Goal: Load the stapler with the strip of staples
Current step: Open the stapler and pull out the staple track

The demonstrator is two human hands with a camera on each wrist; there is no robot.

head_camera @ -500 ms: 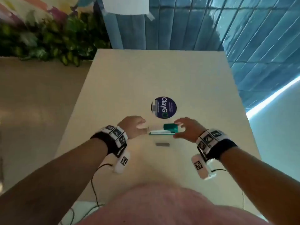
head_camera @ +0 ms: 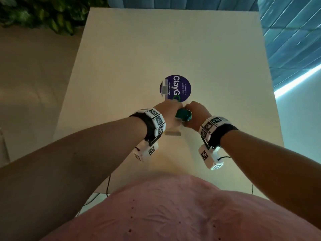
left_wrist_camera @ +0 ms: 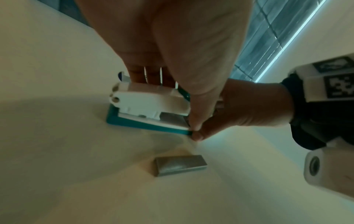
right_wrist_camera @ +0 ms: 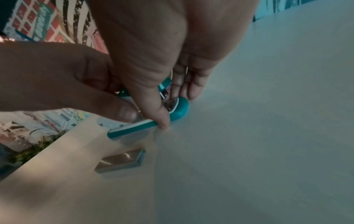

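A teal and white stapler [head_camera: 183, 115] sits on the cream table [head_camera: 173, 49], held between both hands. My left hand [head_camera: 169, 112] grips its white upper part [left_wrist_camera: 149, 104] from above, thumb on the near side and fingers behind. My right hand [head_camera: 195, 113] pinches the end of the teal base [right_wrist_camera: 178, 112], thumb at the near edge. The strip of staples [head_camera: 172, 133] lies loose on the table just in front of the stapler, a short silver bar [left_wrist_camera: 180, 165] [right_wrist_camera: 120, 162], touched by neither hand. The stapler's inside is hidden by the fingers.
A round dark blue sticker [head_camera: 175, 87] lies flat on the table just beyond the hands. Green plants [head_camera: 43, 13] stand past the far left corner. The right table edge [head_camera: 271, 101] borders a blue slatted wall.
Both hands have closed in on the stapler and now hold it; before, they sat at either end of it. The staple strip has not moved. The head camera has tilted down.
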